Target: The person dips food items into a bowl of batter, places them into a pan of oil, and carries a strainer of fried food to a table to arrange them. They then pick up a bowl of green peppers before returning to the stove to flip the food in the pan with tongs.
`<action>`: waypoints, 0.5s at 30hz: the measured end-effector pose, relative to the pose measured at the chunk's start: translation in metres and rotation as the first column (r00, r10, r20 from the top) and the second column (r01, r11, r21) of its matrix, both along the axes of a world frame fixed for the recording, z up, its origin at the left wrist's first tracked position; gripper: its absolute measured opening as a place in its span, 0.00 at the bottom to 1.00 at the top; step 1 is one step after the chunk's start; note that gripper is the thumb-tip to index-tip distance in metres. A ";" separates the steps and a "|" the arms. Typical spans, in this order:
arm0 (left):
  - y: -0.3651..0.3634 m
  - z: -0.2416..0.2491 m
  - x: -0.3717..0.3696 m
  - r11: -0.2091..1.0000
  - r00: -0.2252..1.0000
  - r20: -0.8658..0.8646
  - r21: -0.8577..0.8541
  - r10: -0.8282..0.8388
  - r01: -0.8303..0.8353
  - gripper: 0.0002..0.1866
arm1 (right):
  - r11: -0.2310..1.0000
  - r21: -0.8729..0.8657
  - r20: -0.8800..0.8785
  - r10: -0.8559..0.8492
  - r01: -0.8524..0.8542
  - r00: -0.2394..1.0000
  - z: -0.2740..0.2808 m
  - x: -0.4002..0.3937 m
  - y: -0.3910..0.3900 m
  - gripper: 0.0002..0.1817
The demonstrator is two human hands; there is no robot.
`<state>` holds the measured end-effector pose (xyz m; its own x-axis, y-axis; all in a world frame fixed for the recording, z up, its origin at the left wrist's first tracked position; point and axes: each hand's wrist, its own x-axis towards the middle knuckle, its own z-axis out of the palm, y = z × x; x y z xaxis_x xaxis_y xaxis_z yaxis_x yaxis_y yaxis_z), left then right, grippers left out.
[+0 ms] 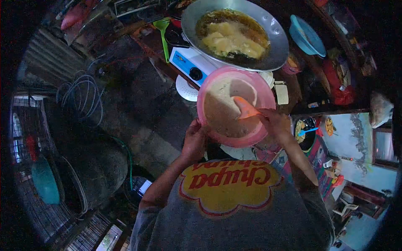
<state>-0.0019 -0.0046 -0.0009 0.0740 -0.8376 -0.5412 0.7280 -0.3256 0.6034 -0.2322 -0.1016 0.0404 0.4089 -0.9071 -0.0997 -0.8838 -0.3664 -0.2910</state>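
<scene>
Head view, one entry per item.

Left hand (pixel 195 136): closed on the rim of a pink basin (pixel 234 142), at its lower left side.

Right hand (pixel 276 125): grasping an orange scoop (pixel 247 109), its handle mostly hidden by the fingers.

Pink basin: held in front of the person's body, between the two hands; contains pale brown batter (pixel 217 111), smoother and lighter at the far side. The scoop's broad head lies inside the basin, at the batter; how deep it dips cannot be told.

Wok (pixel 278 46): wide, grey metal, just beyond the basin, over a white stove (pixel 184 58) with a blue front panel and a black knob (pixel 196 74). Contents: amber oil and pale yellow food pieces (pixel 230 39), clustered together. The basin overlaps the wok's near edge in this view; contact cannot be told.

Green spatula (pixel 163 39): left of the stove.

White perforated disc (pixel 187 88): partly hidden by the basin.

Light-blue basin (pixel 295 31): right of the wok.

Coiled hose (pixel 86 94): well apart, at left.

Dark pan (pixel 300 129): at right, holding food and a blue utensil (pixel 309 131).

Grey shirt (pixel 234 226): worn by the person; red lettering on a yellow emblem.
</scene>
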 end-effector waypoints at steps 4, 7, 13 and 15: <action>0.000 -0.004 0.001 0.999 0.999 0.020 -0.024 -0.029 0.030 0.07 | 0.999 0.024 0.140 0.043 -0.047 0.989 -0.022 0.009 -0.008 0.14; 0.001 -0.004 0.002 0.999 0.998 0.047 0.016 -0.035 0.034 0.07 | 0.991 0.040 0.067 0.127 -0.130 0.990 -0.023 0.007 -0.020 0.12; 0.002 -0.005 0.001 1.000 0.998 0.062 -0.008 -0.026 0.026 0.07 | 0.984 -0.170 0.092 -0.044 0.059 0.995 0.046 0.015 -0.014 0.13; 0.003 -0.010 0.001 0.999 0.998 0.051 -0.021 -0.030 0.031 0.08 | 0.914 -0.392 -0.079 0.080 -0.105 0.994 0.042 0.020 0.000 0.14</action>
<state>-0.0010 -0.0017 -0.0107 0.0747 -0.8517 -0.5187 0.6863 -0.3334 0.6464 -0.2120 -0.1020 0.0828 0.4973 -0.8359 0.2321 -0.8516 -0.5215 -0.0537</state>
